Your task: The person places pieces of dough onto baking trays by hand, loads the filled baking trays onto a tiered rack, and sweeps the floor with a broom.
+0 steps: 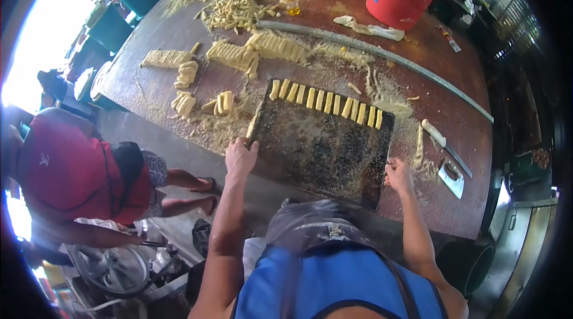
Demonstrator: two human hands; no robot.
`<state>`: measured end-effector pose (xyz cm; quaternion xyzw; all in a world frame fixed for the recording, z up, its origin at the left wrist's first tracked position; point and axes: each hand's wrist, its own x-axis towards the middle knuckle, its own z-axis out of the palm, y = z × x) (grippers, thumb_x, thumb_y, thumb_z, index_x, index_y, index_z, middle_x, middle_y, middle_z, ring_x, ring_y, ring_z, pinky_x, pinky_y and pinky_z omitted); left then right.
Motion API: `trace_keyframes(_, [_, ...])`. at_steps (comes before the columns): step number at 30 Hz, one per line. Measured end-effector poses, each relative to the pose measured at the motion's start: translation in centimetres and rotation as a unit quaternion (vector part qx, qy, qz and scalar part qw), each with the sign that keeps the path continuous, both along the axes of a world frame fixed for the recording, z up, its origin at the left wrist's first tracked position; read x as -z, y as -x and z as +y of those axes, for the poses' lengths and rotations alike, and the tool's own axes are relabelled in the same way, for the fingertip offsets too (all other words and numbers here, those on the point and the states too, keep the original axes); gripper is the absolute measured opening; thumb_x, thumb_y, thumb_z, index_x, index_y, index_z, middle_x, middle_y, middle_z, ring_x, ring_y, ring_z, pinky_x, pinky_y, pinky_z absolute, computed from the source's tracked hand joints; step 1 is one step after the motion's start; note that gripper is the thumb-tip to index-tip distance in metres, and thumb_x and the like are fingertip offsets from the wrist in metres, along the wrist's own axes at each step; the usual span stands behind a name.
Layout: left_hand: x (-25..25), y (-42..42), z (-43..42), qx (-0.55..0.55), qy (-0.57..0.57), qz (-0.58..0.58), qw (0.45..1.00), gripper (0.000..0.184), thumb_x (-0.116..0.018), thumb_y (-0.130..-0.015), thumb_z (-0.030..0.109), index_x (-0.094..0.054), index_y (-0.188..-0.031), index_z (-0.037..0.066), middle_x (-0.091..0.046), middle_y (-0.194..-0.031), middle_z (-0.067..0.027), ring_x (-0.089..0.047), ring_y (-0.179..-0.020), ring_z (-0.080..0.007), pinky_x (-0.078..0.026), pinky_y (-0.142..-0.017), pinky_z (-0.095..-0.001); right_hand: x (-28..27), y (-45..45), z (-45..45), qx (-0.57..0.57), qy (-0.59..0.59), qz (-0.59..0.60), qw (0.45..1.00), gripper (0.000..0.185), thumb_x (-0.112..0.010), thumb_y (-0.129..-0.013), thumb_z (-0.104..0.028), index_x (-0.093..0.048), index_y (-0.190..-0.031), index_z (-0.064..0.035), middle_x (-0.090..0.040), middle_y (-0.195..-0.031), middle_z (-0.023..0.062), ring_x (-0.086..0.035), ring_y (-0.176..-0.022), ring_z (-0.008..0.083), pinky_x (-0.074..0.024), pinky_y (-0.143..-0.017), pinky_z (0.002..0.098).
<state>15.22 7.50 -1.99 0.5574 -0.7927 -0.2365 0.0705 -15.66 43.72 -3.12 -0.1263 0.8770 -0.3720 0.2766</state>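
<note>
Black metal tray (316, 149) is set at the near edge of the table (433, 95), likely for easy reach. Left rim is gripped by the left hand (240, 156), right rim by the right hand (398, 176), hands well apart, presumably so it is held level. Pale sticks (328, 103) are lined along the far rim, apparently spaced against sticking. Knife (434, 132) is laid off to the right

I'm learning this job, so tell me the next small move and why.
Probably free the left grip from the tray and fetch from the small pile of dough sticks left of it: only one row of sticks lines the tray's far side, and the wide space nearer you holds none.
</note>
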Motion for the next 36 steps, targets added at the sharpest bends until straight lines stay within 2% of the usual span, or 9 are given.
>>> trace_keyframes(3, [0.2, -1.7, -0.9, 0.009, 0.019, -0.003, 1.000, 0.041, -0.068, -0.087, 0.040, -0.069, -0.112, 0.007, -0.069, -0.106, -0.0177, -0.063, -0.107, -0.0337, -0.049, -0.093, -0.0430, 1.0, 0.3, -0.2, -0.035, -0.045, -0.010, 0.998, 0.026, -0.060, -0.095, -0.016, -0.062, -0.116, 0.0002, -0.066, -0.077, 0.0094, -0.065, -0.058, 0.0168, -0.0546, -0.054, 0.0346])
trace_keyframes(5, [-0.5, -2.2, -1.9, 0.019, -0.020, 0.083, 0.996, 0.040, -0.067, -0.087, 0.039, -0.070, -0.111, 0.006, -0.071, -0.101, -0.0156, -0.066, -0.101, -0.0322, -0.050, -0.089, -0.0425, -0.3, 2.2, -2.1, -0.236, -0.217, 0.307, 0.896, 0.029, -0.060, -0.094, -0.020, -0.062, -0.114, 0.0009, -0.070, -0.077, 0.0146, -0.068, -0.066, 0.0188, -0.0554, -0.059, 0.0357])
trace_keyframes(9, [-0.7, -4.7, -4.6, -0.040, 0.025, 0.160, 0.986, 0.035, -0.069, -0.086, 0.030, -0.070, -0.111, 0.006, -0.073, -0.091, -0.0140, -0.070, -0.084, -0.0285, -0.053, -0.077, -0.0387, -7.5, -0.8, -15.0, -0.125, -0.003, 0.096, 0.988, 0.040, -0.061, -0.095, -0.028, -0.061, -0.124, -0.0001, -0.073, -0.100, 0.0168, -0.071, -0.079, 0.0277, -0.0580, -0.075, 0.0428])
trace_keyframes(15, [-1.1, -6.6, -12.4, 0.049, 0.059, 0.201, 0.977, 0.027, -0.068, -0.086, 0.016, -0.070, -0.112, 0.006, -0.071, -0.098, -0.0152, -0.070, -0.085, -0.0276, -0.053, -0.077, -0.0371, -6.0, -10.4, -33.9, -0.313, 0.162, -0.172, 0.920, 0.035, -0.061, -0.097, -0.024, -0.061, -0.117, 0.0041, -0.070, -0.096, 0.0174, -0.069, -0.076, 0.0167, -0.0598, -0.066, 0.0295])
trace_keyframes(19, [1.7, -3.6, -20.9, 0.136, 0.119, 0.195, 0.964, 0.036, -0.066, -0.089, 0.013, -0.065, -0.125, 0.008, -0.071, -0.107, -0.0137, -0.069, -0.087, -0.0229, -0.054, -0.079, -0.0351, -1.9, -15.2, -46.0, -0.256, 0.099, -0.090, 0.957, 0.026, -0.070, -0.087, -0.026, -0.069, -0.095, -0.0017, -0.070, -0.084, 0.0124, -0.067, -0.068, 0.0151, -0.0573, -0.058, 0.0269])
trace_keyframes(22, [2.1, -1.8, -23.6, 0.130, -0.081, 0.196, 0.968, 0.042, -0.066, -0.090, 0.013, -0.062, -0.132, 0.011, -0.071, -0.109, -0.0116, -0.067, -0.087, -0.0163, -0.053, -0.076, -0.0312, -2.3, -17.5, -50.5, -0.211, -0.025, -0.054, 0.976, 0.047, -0.076, -0.079, -0.032, -0.068, -0.112, 0.0000, -0.073, -0.092, 0.0165, -0.072, -0.076, 0.0188, -0.0582, -0.071, 0.0292])
trace_keyframes(25, [4.5, -1.7, -25.2, 0.186, -0.088, 0.229, 0.951, 0.038, -0.069, -0.089, 0.021, -0.067, -0.126, 0.015, -0.067, -0.118, -0.0163, -0.065, -0.108, -0.0319, -0.050, -0.093, -0.0393, -2.1, -18.9, -52.1, -0.213, -0.091, -0.039, 0.972, 0.049, -0.076, -0.073, -0.033, -0.069, -0.111, -0.0039, -0.073, -0.095, 0.0163, -0.072, -0.082, 0.0251, -0.0577, -0.078, 0.0331])
trace_keyframes(31, [2.1, -1.5, -25.4, 0.254, -0.031, 0.151, 0.955, 0.028, -0.068, -0.090, 0.019, -0.069, -0.115, 0.008, -0.073, -0.105, -0.0132, -0.069, -0.099, -0.0284, -0.052, -0.085, -0.0375, 1.1, -18.9, -52.3, -0.257, -0.113, 0.090, 0.956, 0.044, -0.070, -0.075, -0.020, -0.067, -0.117, -0.0059, -0.069, -0.108, 0.0199, -0.068, -0.099, 0.0292, -0.0549, -0.088, 0.0389])
trace_keyframes(36, [2.7, -2.1, -25.8, 0.248, -0.061, 0.212, 0.943, 0.028, -0.068, -0.089, 0.018, -0.069, -0.113, 0.005, -0.072, -0.104, -0.0136, -0.068, -0.100, -0.0307, -0.051, -0.088, -0.0396, -1.7, -13.5, -43.1, 0.038, 0.372, -0.397, 0.838, 0.034, -0.062, -0.091, -0.015, -0.054, -0.118, 0.0044, -0.062, -0.103, 0.0192, -0.066, -0.091, 0.0268, -0.0636, -0.072, 0.0417])
